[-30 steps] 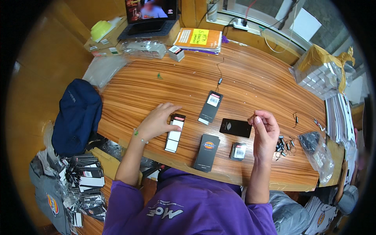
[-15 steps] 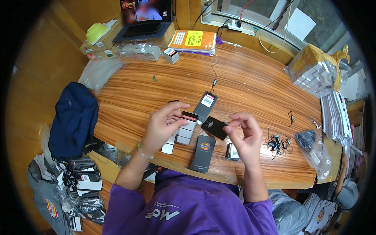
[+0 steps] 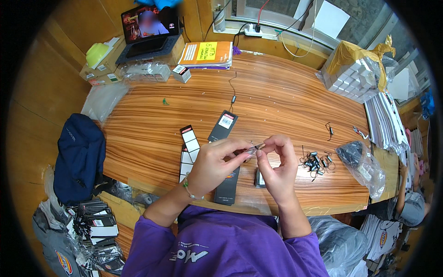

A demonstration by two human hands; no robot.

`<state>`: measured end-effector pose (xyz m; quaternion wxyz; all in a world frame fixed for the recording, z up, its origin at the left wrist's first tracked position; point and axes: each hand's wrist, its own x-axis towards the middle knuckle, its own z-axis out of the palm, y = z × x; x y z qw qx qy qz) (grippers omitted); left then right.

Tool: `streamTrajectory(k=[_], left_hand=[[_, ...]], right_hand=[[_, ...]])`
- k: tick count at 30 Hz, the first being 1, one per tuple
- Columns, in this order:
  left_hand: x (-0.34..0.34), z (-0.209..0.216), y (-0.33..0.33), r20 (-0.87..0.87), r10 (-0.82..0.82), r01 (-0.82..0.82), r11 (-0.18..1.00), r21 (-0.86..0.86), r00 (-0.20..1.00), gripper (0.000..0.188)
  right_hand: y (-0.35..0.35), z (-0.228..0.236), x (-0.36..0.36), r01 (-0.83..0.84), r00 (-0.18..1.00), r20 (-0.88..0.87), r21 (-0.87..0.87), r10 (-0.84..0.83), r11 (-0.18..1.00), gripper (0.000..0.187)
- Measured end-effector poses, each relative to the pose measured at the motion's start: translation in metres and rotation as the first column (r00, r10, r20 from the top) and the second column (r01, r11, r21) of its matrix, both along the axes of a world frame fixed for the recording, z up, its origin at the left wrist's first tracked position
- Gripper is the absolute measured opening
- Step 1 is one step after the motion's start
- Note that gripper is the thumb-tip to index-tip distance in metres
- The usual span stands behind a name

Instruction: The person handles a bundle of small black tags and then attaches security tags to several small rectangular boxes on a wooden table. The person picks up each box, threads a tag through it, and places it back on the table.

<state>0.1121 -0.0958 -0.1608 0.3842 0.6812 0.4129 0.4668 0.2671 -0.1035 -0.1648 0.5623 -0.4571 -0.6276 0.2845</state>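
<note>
My left hand (image 3: pixel 216 162) and my right hand (image 3: pixel 280 162) meet over the middle of the table. Between their fingertips they pinch a small hang tag (image 3: pixel 253 149), seen nearly edge-on; whether it is one layer or more I cannot tell. Below the hands lies a dark hang tag (image 3: pixel 226 193) with an oval logo, partly covered by my left hand. Tags with white panels (image 3: pixel 188 135) lie fanned to the left. Beyond, a dark tag with a white label (image 3: pixel 224 123) has a corded black clip (image 3: pixel 234 99) attached. A small stack of tags (image 3: pixel 260 178) sits by my right hand.
Right of my hands is a heap of black corded clips (image 3: pixel 317 162), beside a plastic bag (image 3: pixel 367 171) and small snips (image 3: pixel 360 132). A wrapped stack of white boxes (image 3: pixel 348 76) stands back right. Orange notebooks (image 3: pixel 206 54) and a lit screen (image 3: pixel 150 23) are at the back.
My hands have come together from apart, with fingertips now meeting at a tag. Earlier my right hand held a small black tag and my left a white-panelled one. The view has shifted slightly.
</note>
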Motion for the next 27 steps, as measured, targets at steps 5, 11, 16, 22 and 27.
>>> streamTrajectory(k=[5,11,16,22,27], left_hand=[[0.003,0.000,-0.001,-0.041,-0.021,0.023,0.999,0.050,0.999,0.015],[0.007,0.002,0.005,-0.054,-0.051,0.057,0.992,0.116,0.997,0.016],[0.008,0.006,0.003,-0.089,-0.098,0.102,0.994,0.038,0.991,0.017],[0.014,0.005,0.007,-0.117,-0.053,0.079,0.970,0.230,0.992,0.014],[0.015,0.007,0.009,-0.154,-0.021,0.068,0.949,0.307,0.988,0.014]], right_hand=[[-0.001,-0.001,0.004,0.021,0.998,0.063,0.036,-0.023,0.999,0.023],[-0.002,0.002,0.006,0.028,0.999,0.016,0.023,-0.028,0.999,0.023],[-0.001,0.002,0.009,0.030,0.999,0.020,0.053,-0.031,0.998,0.022],[-0.001,-0.001,0.012,0.058,0.994,0.091,0.052,-0.063,0.997,0.022],[-0.003,0.005,0.016,-0.006,0.996,-0.088,-0.099,-0.003,0.995,0.027]])
